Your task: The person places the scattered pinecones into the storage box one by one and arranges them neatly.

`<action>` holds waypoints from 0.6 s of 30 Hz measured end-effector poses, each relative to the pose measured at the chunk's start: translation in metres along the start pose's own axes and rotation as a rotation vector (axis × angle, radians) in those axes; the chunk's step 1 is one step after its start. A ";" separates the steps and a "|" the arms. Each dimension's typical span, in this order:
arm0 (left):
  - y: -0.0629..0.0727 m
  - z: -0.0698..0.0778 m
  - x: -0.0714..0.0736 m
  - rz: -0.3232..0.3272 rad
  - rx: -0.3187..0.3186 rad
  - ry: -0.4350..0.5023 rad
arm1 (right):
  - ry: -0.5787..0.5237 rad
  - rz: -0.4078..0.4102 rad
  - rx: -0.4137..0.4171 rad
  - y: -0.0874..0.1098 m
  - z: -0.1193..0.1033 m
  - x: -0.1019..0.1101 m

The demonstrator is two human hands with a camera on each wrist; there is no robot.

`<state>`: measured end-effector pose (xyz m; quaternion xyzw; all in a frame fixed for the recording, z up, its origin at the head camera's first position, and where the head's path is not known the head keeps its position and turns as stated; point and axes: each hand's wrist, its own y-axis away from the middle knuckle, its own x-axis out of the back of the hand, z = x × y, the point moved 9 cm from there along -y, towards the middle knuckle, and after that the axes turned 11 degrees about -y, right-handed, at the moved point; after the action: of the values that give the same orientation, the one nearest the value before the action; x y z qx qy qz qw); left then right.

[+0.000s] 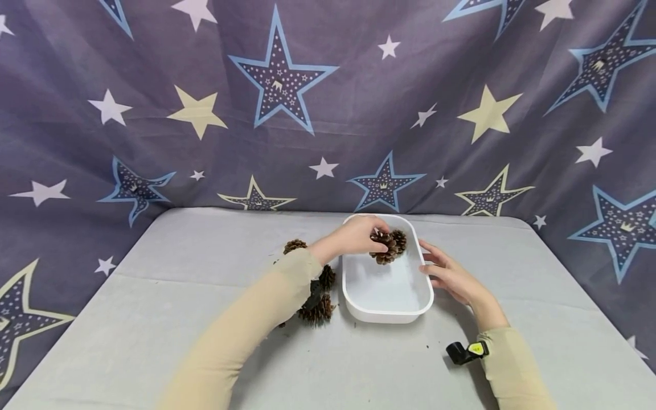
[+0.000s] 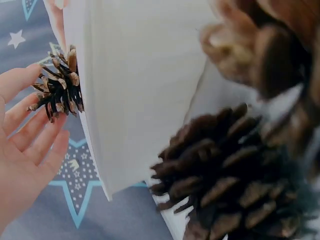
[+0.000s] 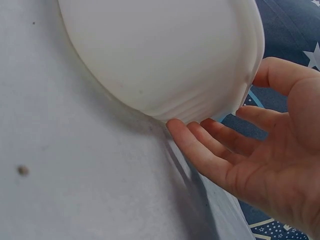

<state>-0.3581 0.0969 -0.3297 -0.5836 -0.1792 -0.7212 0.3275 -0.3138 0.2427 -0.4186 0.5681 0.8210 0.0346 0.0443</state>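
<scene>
My left hand [image 1: 359,234] reaches over the white plastic tub [image 1: 388,312] and holds a brown pine cone [image 1: 383,255] between thumb and fingers. That same pine cone [image 2: 59,86] shows at the fingertips in the left wrist view. Just behind it, inside the tub, is a second pine cone [image 1: 400,240]. On the tub's other side, my right hand [image 1: 451,277] touches the outer wall. In the right wrist view, the extended fingers [image 3: 200,150] meet the wall at their tips.
Several more pine cones [image 1: 316,312] lie left of the tub, partly hidden by my left forearm. Small dark crumbs dot the grey cloth-covered table [image 1: 154,319]. A star-patterned curtain [image 1: 328,114] hangs behind the table.
</scene>
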 end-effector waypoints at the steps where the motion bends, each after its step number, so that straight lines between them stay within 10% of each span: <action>1: -0.001 0.002 -0.001 -0.005 -0.008 -0.017 | 0.000 -0.001 -0.001 0.000 0.000 0.000; 18: -0.022 0.012 -0.024 -0.140 0.019 -0.035 | -0.032 -0.016 0.019 0.000 -0.001 0.000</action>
<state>-0.3622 0.1265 -0.3471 -0.5790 -0.2323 -0.7302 0.2784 -0.3140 0.2427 -0.4173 0.5625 0.8249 0.0176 0.0522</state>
